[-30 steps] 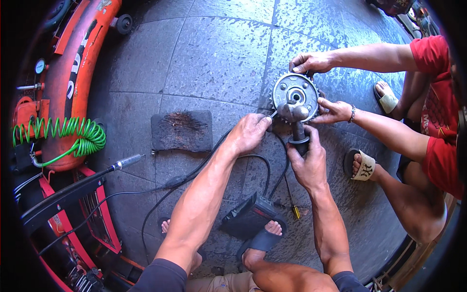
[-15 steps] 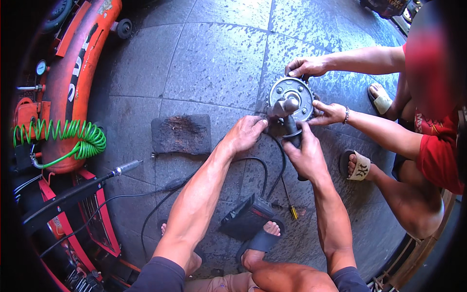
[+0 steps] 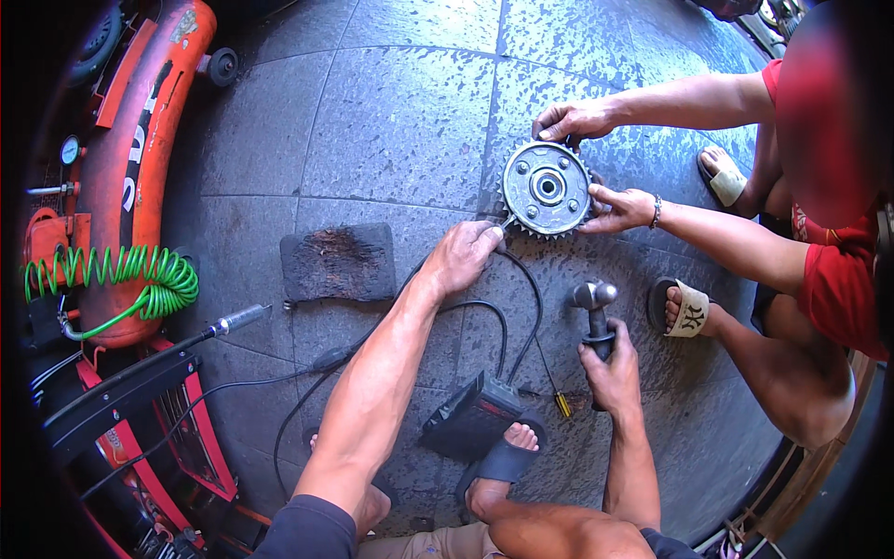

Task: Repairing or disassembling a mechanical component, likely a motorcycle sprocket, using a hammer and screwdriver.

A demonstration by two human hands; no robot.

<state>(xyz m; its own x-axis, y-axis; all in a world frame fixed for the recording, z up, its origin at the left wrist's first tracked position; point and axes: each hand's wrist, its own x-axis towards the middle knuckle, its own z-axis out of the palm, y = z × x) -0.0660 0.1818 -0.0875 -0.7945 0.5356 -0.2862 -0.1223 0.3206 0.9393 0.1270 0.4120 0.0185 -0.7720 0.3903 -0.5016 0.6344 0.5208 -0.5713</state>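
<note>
A round metal sprocket hub (image 3: 523, 194) with a toothed rim and a central bore stands tilted above the floor. A co-worker's two hands hold it at its far edge and its right side. My left hand (image 3: 466, 254) pinches a thin metal rod (image 3: 508, 222), whose tip meets the sprocket's near left rim; the rest of the rod is hidden by my fingers. Nearer to me and to the right, my right hand (image 3: 612, 368) grips the black handle of a ball-peen hammer (image 3: 595, 296), its metal head raised and apart from the sprocket.
A yellow-handled screwdriver (image 3: 562, 404) lies on the tiled floor. Beside my foot is a black box (image 3: 473, 415) with cables running off. A worn dark mat (image 3: 340, 264) lies left of centre. An orange tank (image 3: 142, 186) and a green coiled hose (image 3: 168, 281) stand at the left.
The hammer has come off the sprocket, and my right hand has drawn it back toward me and rightward. The sprocket has shifted slightly left. My left hand stays at its rim.
</note>
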